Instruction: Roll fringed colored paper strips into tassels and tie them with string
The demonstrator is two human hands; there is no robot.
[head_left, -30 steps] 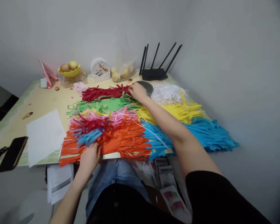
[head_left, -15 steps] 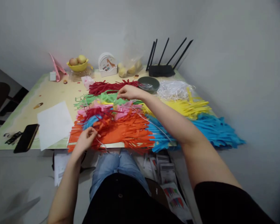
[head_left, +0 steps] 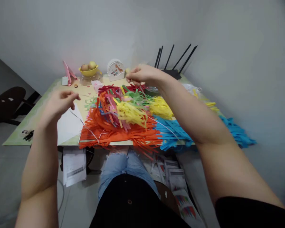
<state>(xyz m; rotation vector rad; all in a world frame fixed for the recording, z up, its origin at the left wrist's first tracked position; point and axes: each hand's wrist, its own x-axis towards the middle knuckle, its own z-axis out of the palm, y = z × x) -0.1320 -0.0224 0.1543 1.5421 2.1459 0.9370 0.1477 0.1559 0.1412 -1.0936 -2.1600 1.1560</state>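
My left hand is raised over the left part of the table, thumb and fingers pinched on a thin white string. The string slants down to the orange fringed paper. My right hand is up near the back, its fingers closed on the string above the bundle. Between my hands lies a bunch of paper tassels in yellow, pink, orange and green, partly blurred. Blue fringed strips spread beside the orange ones. Red strips lie behind. My right forearm covers part of the yellow strips.
Along the wall stand a yellow fruit bowl, a white giraffe-print holder, a pink stand and a black router with tall antennas. White paper lies at left. A brown stool stands beyond the table.
My left hand has lifted and moved left, drawing the string out. My right hand has risen. The mixed tassels have shifted right and spread, with yellow ones now on top.
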